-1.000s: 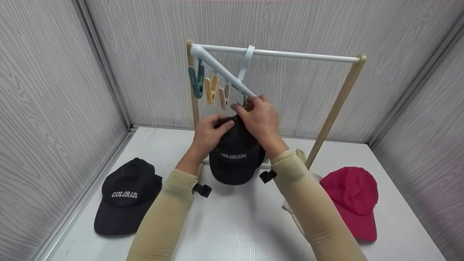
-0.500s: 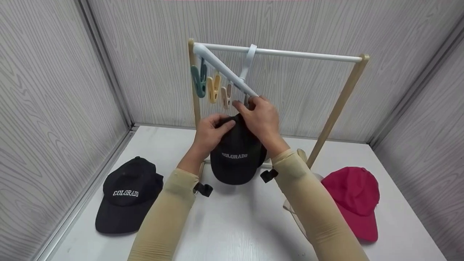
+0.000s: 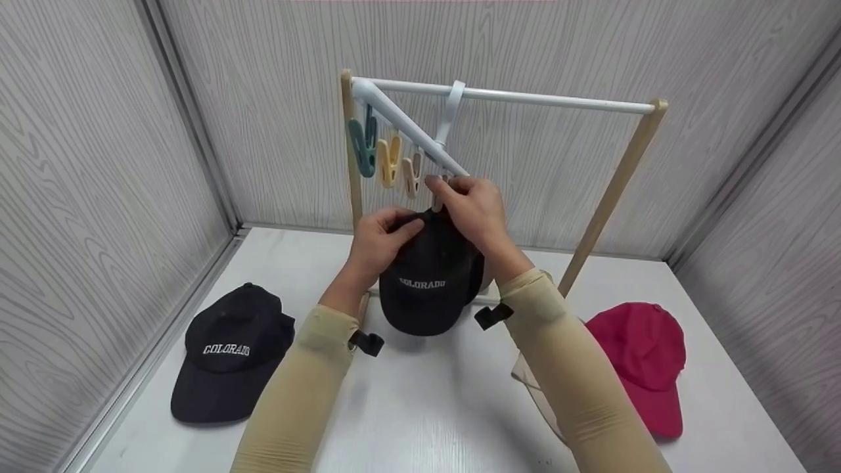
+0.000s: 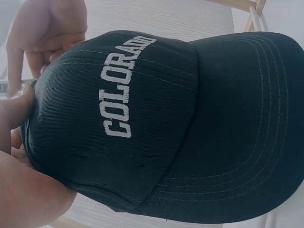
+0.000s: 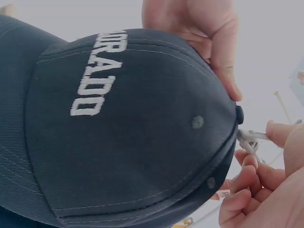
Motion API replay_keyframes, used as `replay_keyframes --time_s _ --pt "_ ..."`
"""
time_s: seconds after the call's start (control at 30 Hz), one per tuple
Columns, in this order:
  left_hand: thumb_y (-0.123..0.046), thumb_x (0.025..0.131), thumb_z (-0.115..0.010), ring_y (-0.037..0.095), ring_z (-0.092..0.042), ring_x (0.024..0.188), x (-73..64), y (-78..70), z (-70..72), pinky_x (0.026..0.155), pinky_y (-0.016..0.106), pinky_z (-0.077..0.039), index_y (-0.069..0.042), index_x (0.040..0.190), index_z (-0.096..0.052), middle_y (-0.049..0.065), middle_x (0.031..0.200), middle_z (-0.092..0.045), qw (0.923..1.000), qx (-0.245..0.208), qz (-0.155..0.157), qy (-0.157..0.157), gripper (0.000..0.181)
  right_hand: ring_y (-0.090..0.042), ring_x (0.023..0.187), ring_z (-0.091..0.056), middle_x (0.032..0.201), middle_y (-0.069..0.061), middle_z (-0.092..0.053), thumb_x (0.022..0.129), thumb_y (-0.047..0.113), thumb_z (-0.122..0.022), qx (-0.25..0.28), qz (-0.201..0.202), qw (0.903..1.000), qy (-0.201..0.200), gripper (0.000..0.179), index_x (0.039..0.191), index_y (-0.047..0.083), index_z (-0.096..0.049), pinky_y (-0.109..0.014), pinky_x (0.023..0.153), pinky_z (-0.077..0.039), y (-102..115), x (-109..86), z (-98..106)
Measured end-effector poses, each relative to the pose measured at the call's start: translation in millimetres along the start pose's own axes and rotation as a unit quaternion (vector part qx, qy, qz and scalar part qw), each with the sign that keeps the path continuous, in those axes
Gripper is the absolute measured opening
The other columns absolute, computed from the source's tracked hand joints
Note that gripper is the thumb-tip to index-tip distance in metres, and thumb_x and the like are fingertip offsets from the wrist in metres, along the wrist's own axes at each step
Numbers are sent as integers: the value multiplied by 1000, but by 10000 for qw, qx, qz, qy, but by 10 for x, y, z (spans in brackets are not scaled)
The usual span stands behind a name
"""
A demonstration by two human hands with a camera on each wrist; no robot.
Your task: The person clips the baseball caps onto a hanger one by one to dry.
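A black baseball cap [image 3: 424,305] lettered COLORADO hangs crown up, brim toward me, below the white clip hanger [image 3: 402,123]. My left hand [image 3: 378,242] pinches its crown near the top, thumb in front. Above it, my right hand [image 3: 479,210] holds a pale clothespin [image 3: 437,200] between thumb and curled fingers. In the right wrist view, that clothespin [image 5: 249,138] has its tips right at the crown beside the top button [image 5: 240,114]. The left wrist view shows the cap's front [image 4: 123,95], with the left thumb [image 4: 19,107] at its crown.
Green [image 3: 363,148], yellow [image 3: 389,161] and beige [image 3: 412,176] clothespins hang along the hanger, which hooks over the rack's white rod [image 3: 558,100]. Another black COLORADO cap [image 3: 230,355] lies left on the white table [image 3: 407,414]. A red cap [image 3: 647,355] and a cream cap [image 3: 535,387] lie right.
The right hand has shifted slightly, its thumb higher, and the pale clothespin now shows beneath its fingers at the cap's top. The left hand and the cap have hardly moved.
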State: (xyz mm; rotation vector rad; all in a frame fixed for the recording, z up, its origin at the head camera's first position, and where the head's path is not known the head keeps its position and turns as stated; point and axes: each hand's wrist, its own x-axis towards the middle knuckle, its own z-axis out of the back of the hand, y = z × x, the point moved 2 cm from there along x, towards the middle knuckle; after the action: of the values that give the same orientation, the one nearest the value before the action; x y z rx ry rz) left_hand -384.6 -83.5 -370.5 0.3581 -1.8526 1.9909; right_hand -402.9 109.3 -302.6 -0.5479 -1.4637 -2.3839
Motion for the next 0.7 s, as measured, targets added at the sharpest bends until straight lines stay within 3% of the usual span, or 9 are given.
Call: replay_keyframes --time_s 0.23,0.43,0.7 --pt "-23 105 -81 24 -72 99 8 2 13 87 33 -57 -7 117 -83 8 108 -78 9997 -49 222 4 19 -13 52 -45 58 5 -50 102 50 -80 570 -258 9977 252 49 72 13 -73 -29 51 -34 -8 13 50" --pt "-24 105 -82 24 -72 102 23 -36 -35 89 34 -57 -9 119 -83 7 110 -79 9994 -97 316 35 21 -13 53 -44 58 6 -47 101 44 -81 815 -564 9950 155 44 73 12 -74 -29 53 -34 -38 26 104" --pt "-24 104 -83 24 -70 103 41 -37 -62 89 35 -56 -8 117 -83 7 111 -78 9995 -23 328 40 21 -10 50 -35 57 9 -40 102 37 -81 966 -556 9937 72 40 72 10 -79 -28 49 -28 -95 51 133"
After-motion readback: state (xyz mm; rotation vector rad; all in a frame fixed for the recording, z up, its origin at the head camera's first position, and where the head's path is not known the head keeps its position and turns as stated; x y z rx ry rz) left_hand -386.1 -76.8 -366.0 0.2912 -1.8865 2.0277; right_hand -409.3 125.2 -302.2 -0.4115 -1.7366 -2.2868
